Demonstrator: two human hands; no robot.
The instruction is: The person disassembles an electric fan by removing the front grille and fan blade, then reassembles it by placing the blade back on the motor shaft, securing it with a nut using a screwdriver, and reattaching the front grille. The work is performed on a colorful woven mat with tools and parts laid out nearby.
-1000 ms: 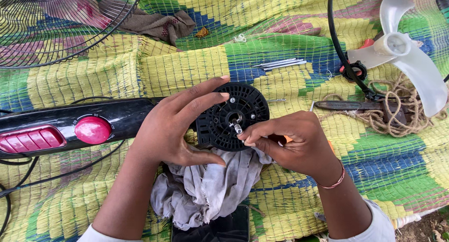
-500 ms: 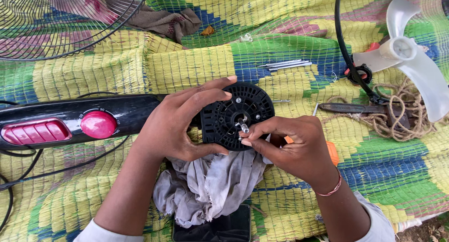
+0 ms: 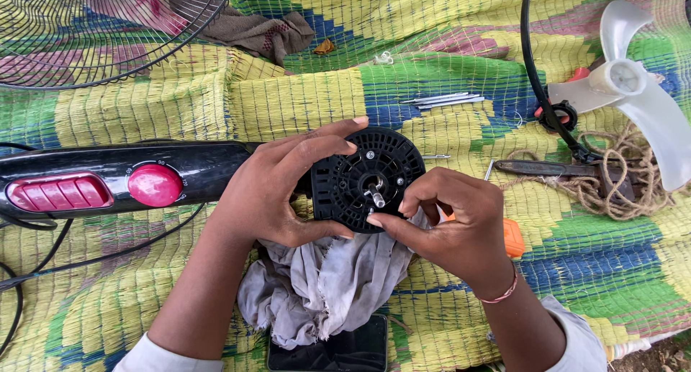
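two hands, left hand [image 3: 270,188] and right hand [image 3: 453,224], fingers pinching one black motor housing [image 3: 368,178]

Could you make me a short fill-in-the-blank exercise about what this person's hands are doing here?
1. Both hands hold a round black ____ housing with a metal shaft at its middle.
2. Under the housing lies a crumpled grey ____.
3. The white fan blade lies to the person's ____.
4. The left hand grips the housing from the side of the black fan body with the round ____ knob.

Missing words: motor; cloth; right; pink
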